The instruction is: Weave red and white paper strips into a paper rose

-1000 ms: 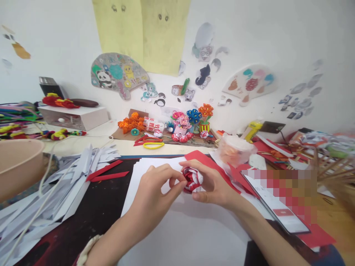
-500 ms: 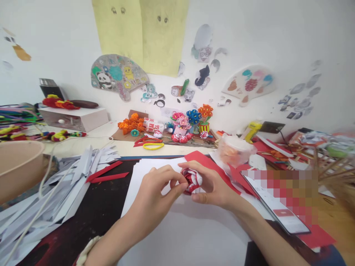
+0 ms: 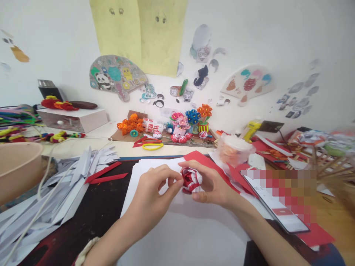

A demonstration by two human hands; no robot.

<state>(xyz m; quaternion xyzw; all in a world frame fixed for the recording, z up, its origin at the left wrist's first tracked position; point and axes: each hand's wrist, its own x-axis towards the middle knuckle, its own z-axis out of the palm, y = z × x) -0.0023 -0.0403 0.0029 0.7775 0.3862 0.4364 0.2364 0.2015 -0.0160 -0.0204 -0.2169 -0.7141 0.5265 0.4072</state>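
Note:
A red and white paper flower [image 3: 191, 180] with layered, curled petals is held just above a stack of white paper [image 3: 177, 232]. My right hand [image 3: 212, 183] curves round its right side, thumb below and fingers above. My left hand [image 3: 162, 188] is at the flower's left edge, thumb and forefinger pinched together at a petal there. Whether a petal lies between those two fingertips is too small to make out. Behind my right hand lies a red paper sheet [image 3: 205, 166].
Cut white paper strips [image 3: 69, 188] are heaped at the left, beside two red strips [image 3: 109, 178]. A phone [image 3: 280, 203] lies at the right on red paper. Yellow-handled scissors [image 3: 152, 146], small craft flowers [image 3: 181, 122] and a plastic tub [image 3: 235, 147] stand along the back.
My left fingertips have drawn slightly left, from over the flower's inner petals to its edge, so more of its red centre shows. My right hand keeps its hold.

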